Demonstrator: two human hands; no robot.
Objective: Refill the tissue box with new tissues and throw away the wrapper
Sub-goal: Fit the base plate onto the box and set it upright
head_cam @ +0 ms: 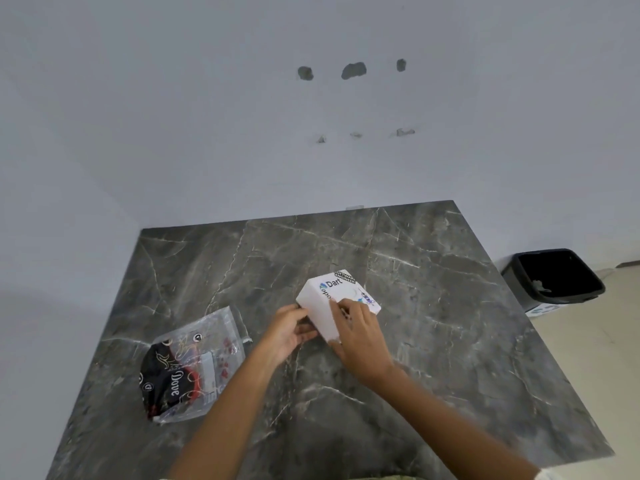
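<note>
Tissue box (337, 299) sat mid-desk (450, 341), clasped by both hands: left hand (289, 332) gripping its near end, right hand (360, 336) pressing the top. Empty wrapper (192, 365) lay near the left edge. Best to steady the box while closing it, then bin (554, 277) the wrapper.

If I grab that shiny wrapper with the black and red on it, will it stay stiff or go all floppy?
Probably floppy: the wrapper lies crumpled and looks like thin clear plastic. It seems empty and flattened on the table, so likely very light. Its glossy surface may feel slippery.
</note>
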